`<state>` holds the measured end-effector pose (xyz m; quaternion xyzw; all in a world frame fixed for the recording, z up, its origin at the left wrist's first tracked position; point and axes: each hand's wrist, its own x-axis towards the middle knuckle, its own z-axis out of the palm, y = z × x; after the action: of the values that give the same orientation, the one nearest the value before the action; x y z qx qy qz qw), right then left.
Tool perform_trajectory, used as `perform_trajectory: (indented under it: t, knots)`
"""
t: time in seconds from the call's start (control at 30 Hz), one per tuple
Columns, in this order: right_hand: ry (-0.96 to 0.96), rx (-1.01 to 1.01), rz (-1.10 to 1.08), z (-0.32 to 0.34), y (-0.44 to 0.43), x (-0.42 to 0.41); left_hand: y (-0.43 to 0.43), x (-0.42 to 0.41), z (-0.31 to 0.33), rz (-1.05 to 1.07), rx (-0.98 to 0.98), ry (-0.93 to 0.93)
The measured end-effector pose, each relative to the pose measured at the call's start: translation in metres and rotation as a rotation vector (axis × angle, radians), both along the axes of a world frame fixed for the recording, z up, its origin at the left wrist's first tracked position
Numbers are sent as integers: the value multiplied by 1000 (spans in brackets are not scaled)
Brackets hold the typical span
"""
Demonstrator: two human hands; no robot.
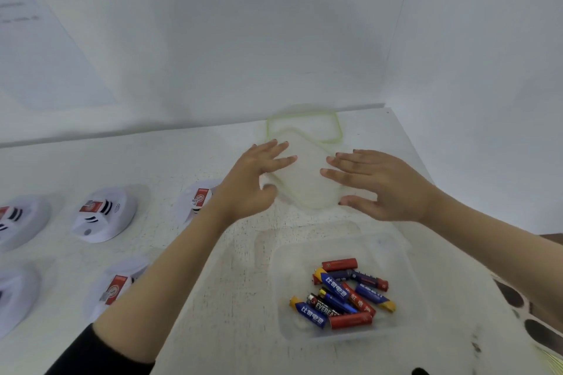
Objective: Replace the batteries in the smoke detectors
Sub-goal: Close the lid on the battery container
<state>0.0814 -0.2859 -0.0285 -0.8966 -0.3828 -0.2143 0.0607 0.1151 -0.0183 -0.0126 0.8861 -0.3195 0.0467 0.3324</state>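
Observation:
A clear plastic box (396,253) near me holds several AA batteries (344,295), red and blue ones. Beyond it lie two clear lids with green rims; the nearer lid (304,186) overlaps the farther lid (304,123). My left hand (253,179) and my right hand (384,183) hover with spread fingers at either side of the nearer lid, fingertips at its edges, holding nothing. Several white smoke detectors sit on the table to the left, one (103,213) with a red label, another (198,198) partly hidden behind my left forearm.
The white table (152,161) ends at a white wall at the back and right. More detectors (18,219) lie at the left edge. A patterned surface (542,313) shows past the table's right side.

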Motion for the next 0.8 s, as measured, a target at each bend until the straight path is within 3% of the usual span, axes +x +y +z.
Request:
perform_trajectory:
  t: [0.07, 0.17, 0.33, 0.53, 0.6, 0.7, 0.8]
  knots:
    - [-117, 28, 0, 0, 8, -1, -8, -14, -7, -35, -55, 20]
    - [-239, 75, -11, -3, 20, -4, -16, -21, -19, -59, 29, -40]
    - [-215, 134, -9, -5, 23, -9, -22, -21, -27, -9, -17, -153]
    - [-292, 42, 8, -8, 21, -7, -28, -17, -38, 29, 4, -451]
    - [-277, 41, 23, -9, 20, -6, -24, -13, -36, -12, 5, -420]
    - [-214, 55, 56, -9, 18, -4, -15, -10, -23, -20, -123, -198]
    - [-107, 60, 27, -7, 9, -4, -13, 1, -11, 187, -209, -27]
